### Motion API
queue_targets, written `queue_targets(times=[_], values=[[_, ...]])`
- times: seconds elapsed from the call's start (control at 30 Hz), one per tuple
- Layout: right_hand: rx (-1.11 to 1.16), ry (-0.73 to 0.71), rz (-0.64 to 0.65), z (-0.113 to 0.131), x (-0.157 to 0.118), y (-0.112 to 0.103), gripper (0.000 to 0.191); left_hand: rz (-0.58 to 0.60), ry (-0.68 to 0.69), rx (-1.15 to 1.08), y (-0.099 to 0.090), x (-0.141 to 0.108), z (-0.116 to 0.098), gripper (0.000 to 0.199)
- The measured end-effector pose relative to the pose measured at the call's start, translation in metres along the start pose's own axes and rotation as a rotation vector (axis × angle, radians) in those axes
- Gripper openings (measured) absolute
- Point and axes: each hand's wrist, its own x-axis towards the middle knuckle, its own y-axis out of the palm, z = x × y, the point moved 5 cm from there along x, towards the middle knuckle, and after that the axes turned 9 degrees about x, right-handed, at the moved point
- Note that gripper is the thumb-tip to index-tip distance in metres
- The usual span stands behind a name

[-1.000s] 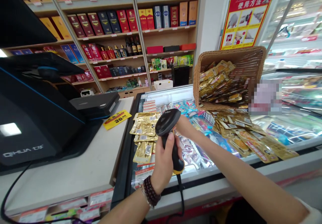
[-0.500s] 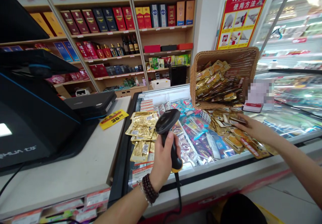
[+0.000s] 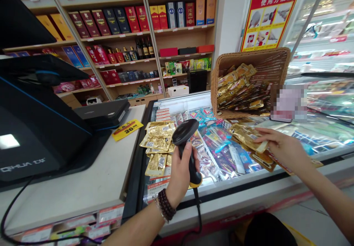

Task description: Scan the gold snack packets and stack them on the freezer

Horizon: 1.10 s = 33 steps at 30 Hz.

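My left hand point(image 3: 181, 177) is shut around the black grip of a handheld barcode scanner point(image 3: 182, 132), whose head points up and away from me. A coiled black cable runs down from its yellow-trimmed base. My right hand point(image 3: 283, 149) grips a bunch of gold foil snack sachets point(image 3: 246, 137) above the freezer's glass top. More sachets lie beneath that hand. A separate pile of gold sachets point(image 3: 157, 146) sits on the glass left of the scanner. A tilted wicker basket point(image 3: 250, 59) full of similar sachets stands just beyond my right hand.
A white counter point(image 3: 69, 190) holds a black till terminal point(image 3: 35, 128) and a yellow price tag point(image 3: 127, 130). Packets fill the glass-topped freezer point(image 3: 221, 153). Behind stand wooden shelves point(image 3: 110, 35) of boxed liquor and bottles. A pixelated patch point(image 3: 289, 104) hides something right of the basket.
My right hand has swung right from near the scanner to the loose sachets and now holds a bunch of them. The pile beneath has shrunk. The scanner stays in my left hand.
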Motion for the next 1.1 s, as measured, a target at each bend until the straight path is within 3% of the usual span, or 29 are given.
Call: queue_targets(times=[0.13, 0.27, 0.43, 0.57, 0.73, 0.83, 0.93, 1.1], values=[[0.133, 0.15, 0.106, -0.002, 0.008, 0.008, 0.046, 0.004, -0.003, 0.01, 0.0, 0.0, 0.0, 0.058], [0.165, 0.086, 0.162, 0.008, 0.012, 0.014, 0.037, 0.003, -0.007, 0.012, -0.001, 0.0, 0.002, 0.055], [0.201, 0.077, 0.059, 0.024, 0.011, 0.025, 0.062, 0.005, -0.005, 0.024, -0.001, 0.001, 0.002, 0.056], [0.391, 0.158, 0.094, 0.04, 0.021, 0.056, 0.041, 0.046, -0.02, 0.058, 0.002, 0.001, 0.004, 0.059], [0.936, 0.35, 0.11, 0.067, 0.04, 0.115, 0.036, 0.084, -0.033, 0.127, 0.005, 0.003, 0.01, 0.059], [1.132, 0.41, 0.148, 0.081, 0.041, 0.143, 0.038, 0.079, -0.045, 0.151, 0.003, 0.005, 0.014, 0.059], [1.216, 0.399, 0.191, 0.087, 0.034, 0.154, 0.038, 0.091, -0.04, 0.184, 0.003, 0.006, 0.018, 0.056], [1.223, 0.424, 0.244, 0.088, 0.024, 0.15, 0.038, 0.138, -0.042, 0.196, 0.006, 0.006, 0.027, 0.052]])
